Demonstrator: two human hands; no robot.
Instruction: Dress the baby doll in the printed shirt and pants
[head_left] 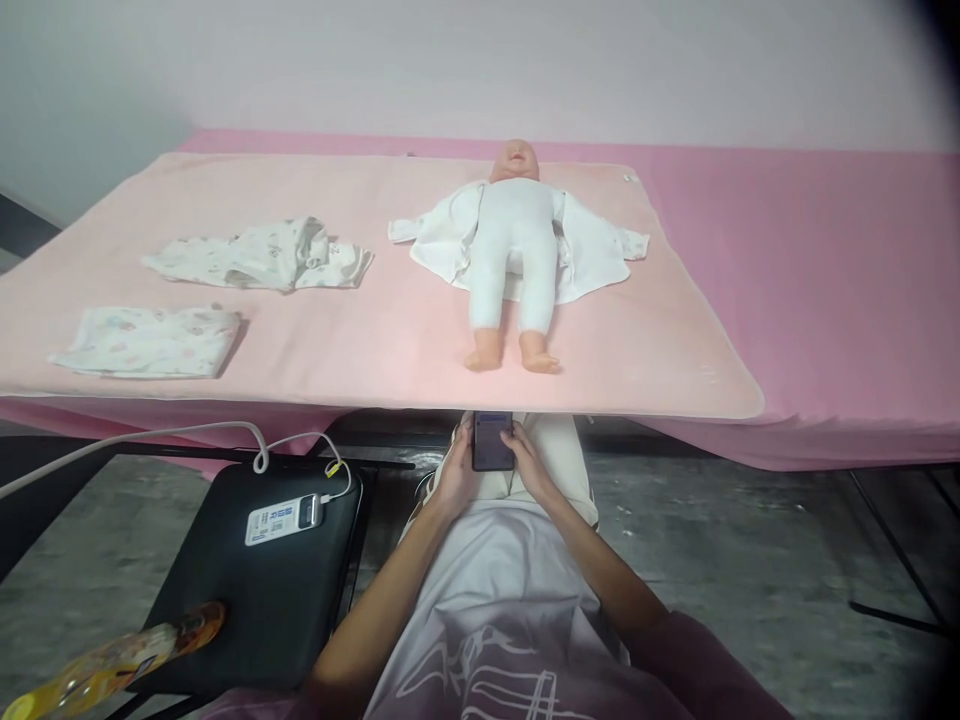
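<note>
A dark smartphone (493, 452) rests in my lap, just under the table's front edge. My left hand (456, 472) grips its left side, and my right hand (529, 462) holds the right side with the thumb over the screen. Beyond them on the table lies a baby doll (514, 215) on its back, feet toward me. Its body is white, with bare feet and head. An open white baby shirt (596, 245) is spread beneath the doll, sleeves out to both sides.
A pale pink mat (337, 340) covers part of the pink-draped table (810, 280). Left on it are a crumpled patterned garment (262, 258) and a folded patterned cloth (154, 340). A black chair (247, 600) holds a cabled power bank (283, 519) and a drink bottle (120, 665).
</note>
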